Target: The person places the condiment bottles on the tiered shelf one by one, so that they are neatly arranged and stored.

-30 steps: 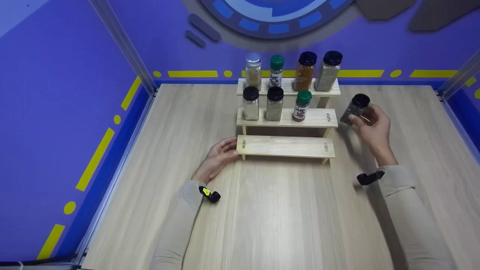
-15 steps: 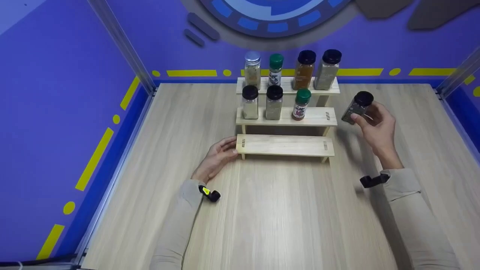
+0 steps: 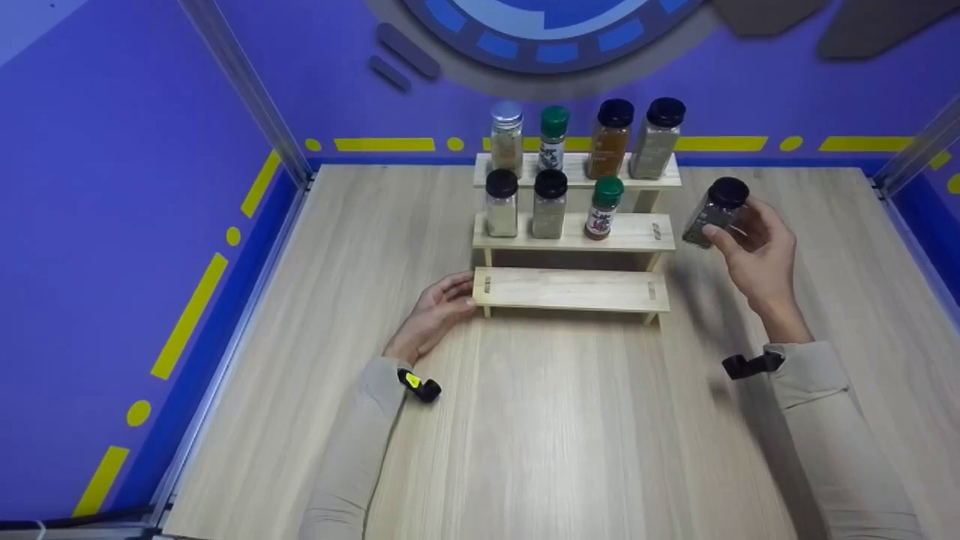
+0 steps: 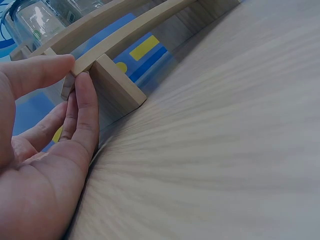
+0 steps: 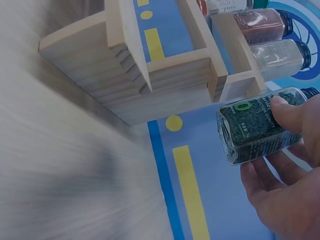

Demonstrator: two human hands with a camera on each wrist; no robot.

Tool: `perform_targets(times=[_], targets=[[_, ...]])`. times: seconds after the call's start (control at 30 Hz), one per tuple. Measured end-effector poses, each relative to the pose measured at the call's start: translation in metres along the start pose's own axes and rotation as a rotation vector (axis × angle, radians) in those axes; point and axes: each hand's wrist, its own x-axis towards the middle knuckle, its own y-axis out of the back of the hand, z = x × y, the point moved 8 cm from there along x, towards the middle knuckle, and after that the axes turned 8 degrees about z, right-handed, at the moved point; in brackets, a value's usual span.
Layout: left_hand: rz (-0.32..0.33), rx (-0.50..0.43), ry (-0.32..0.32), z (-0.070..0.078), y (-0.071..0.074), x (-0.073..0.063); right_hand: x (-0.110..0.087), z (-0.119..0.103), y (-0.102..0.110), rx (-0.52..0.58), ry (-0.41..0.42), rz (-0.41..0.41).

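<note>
A three-tier wooden spice rack point(image 3: 574, 290) stands on the table, its lowest shelf bare. At that shelf's left end, my left hand point(image 3: 435, 315) pinches the corner between thumb and fingers; the left wrist view shows the thumb point(image 4: 47, 72) on the board's edge. My right hand point(image 3: 761, 259) holds a glass spice jar point(image 3: 712, 217) of dark green flakes with a black lid. Tilted, the jar hangs in the air just right of the middle shelf. In the right wrist view the jar point(image 5: 257, 125) lies between thumb and fingers, apart from the rack.
Three jars stand on the middle shelf, two black-lidded point(image 3: 549, 206) and one green-lidded point(image 3: 602, 210), left of a bare stretch at its right end. Several more jars point(image 3: 609, 142) fill the top shelf. A blue wall point(image 3: 420, 127) rises behind the table.
My right hand has drifted a little right and away from me, with the spice jar lifted slightly farther from the rack. The left hand stays at the shelf's corner.
</note>
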Motion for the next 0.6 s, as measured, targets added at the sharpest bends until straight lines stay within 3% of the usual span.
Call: perform_targets(times=[0.6], targets=[[-0.006,0.004,0.009,-0.001,0.000,0.002,-0.001,-0.023,-0.013,0.044,0.034,-0.025]])
